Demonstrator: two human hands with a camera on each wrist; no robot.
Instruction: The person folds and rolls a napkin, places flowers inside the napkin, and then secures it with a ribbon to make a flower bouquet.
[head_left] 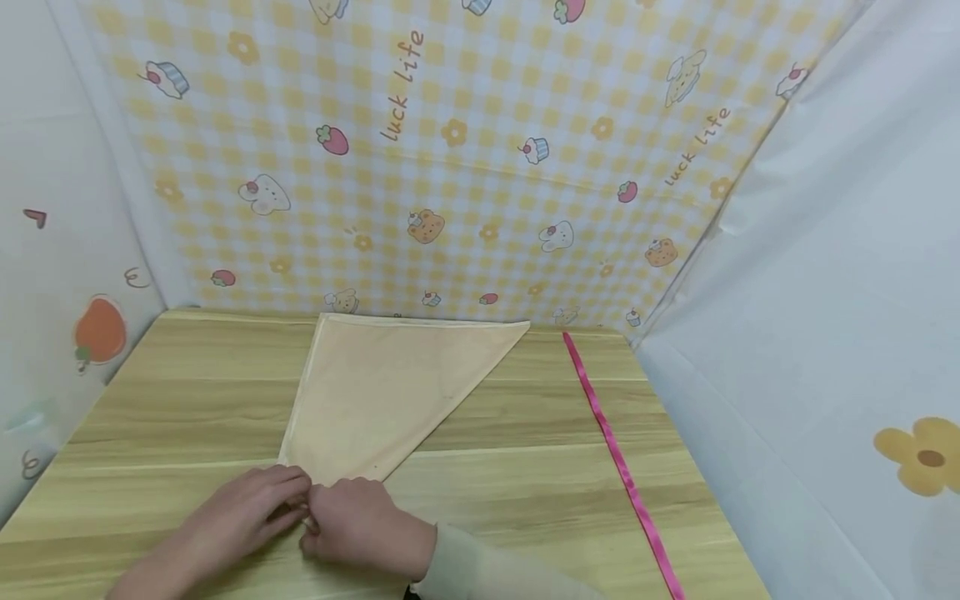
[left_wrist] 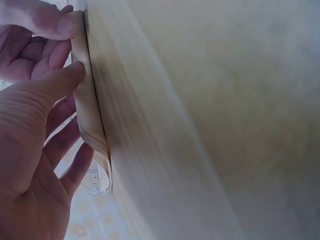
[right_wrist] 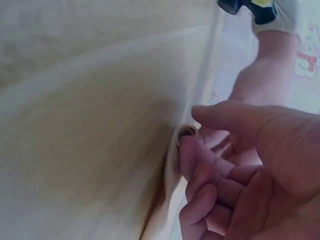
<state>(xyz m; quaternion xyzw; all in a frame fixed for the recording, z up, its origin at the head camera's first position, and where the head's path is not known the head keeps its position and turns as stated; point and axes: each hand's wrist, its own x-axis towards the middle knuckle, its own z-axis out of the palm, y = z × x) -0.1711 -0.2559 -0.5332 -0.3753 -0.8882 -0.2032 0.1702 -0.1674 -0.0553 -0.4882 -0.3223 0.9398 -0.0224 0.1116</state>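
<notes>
The beige cloth point(head_left: 382, 392) spreads away beyond both hands, its rolled near end pinched by the left grip point(head_left: 251, 508) and right grip point(head_left: 360, 521), side by side, on the worktop point(head_left: 517, 475). A pink ribbon point(head_left: 618, 463) lies apart, rightward.

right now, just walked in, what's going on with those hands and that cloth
A person is working at a beige cloth spread on a wood-patterned table. The left hand and right hand are side by side at its near end, both gripping a rolled edge. The rest lies flat, with its slanted side to the right. A pink ribbon lies stretched out farther right, apart from the cloth and untouched.
</notes>
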